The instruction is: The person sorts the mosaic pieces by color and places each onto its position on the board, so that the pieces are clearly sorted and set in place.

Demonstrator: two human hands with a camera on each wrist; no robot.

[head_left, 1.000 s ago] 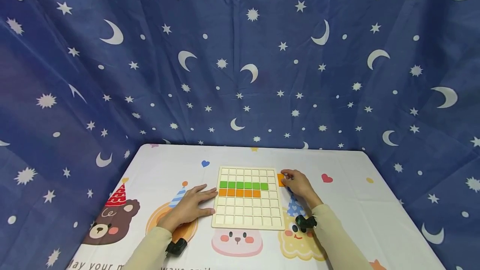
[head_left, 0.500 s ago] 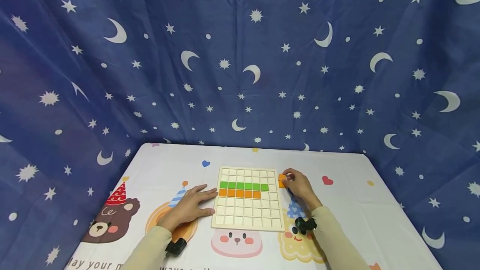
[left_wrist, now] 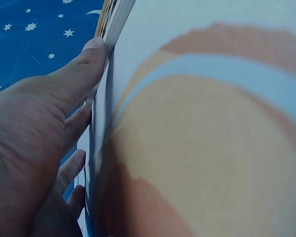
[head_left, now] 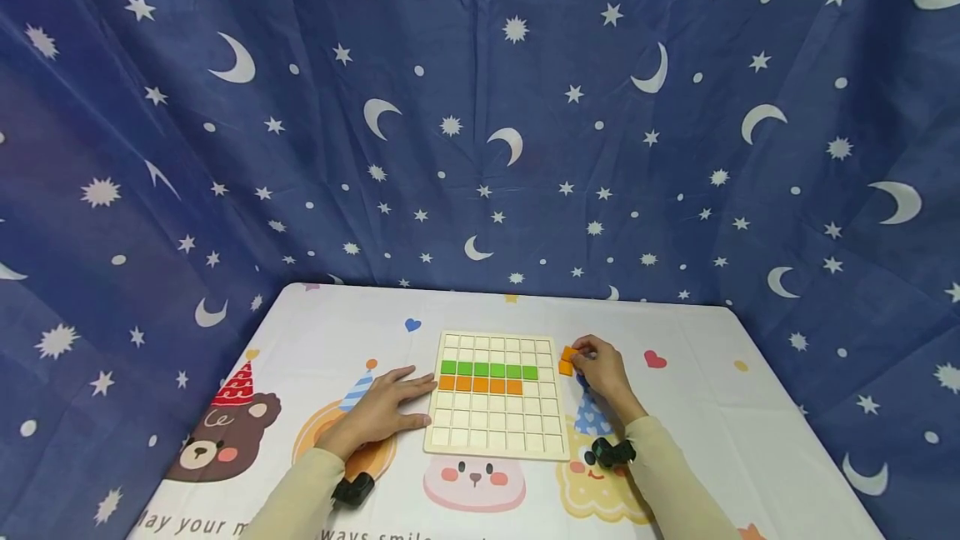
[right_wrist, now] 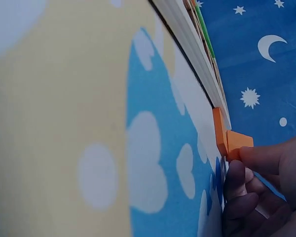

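A pale board (head_left: 495,426) with a grid of square cells lies on the table. Across it run a row of green tiles (head_left: 496,370) and, just below, a shorter row of orange tiles (head_left: 481,385). My left hand (head_left: 381,409) rests flat at the board's left edge, fingers spread. Off the board's right side, my right hand (head_left: 604,371) pinches an orange tile (right_wrist: 239,141) between thumb and fingers, tilted up in the right wrist view. Right beside it another orange tile (right_wrist: 219,129) lies on the table near the board's edge.
A white tablecloth (head_left: 697,407) printed with cartoon animals and hearts covers the table. Behind it hangs a blue curtain (head_left: 420,165) with moons and stars. Small black devices, such as the right one (head_left: 613,452), sit at both wrists.
The right hand has drawn back slightly to the right, lifting one orange tile so that a second shows apart below it. My left hand stays at the board's edge.
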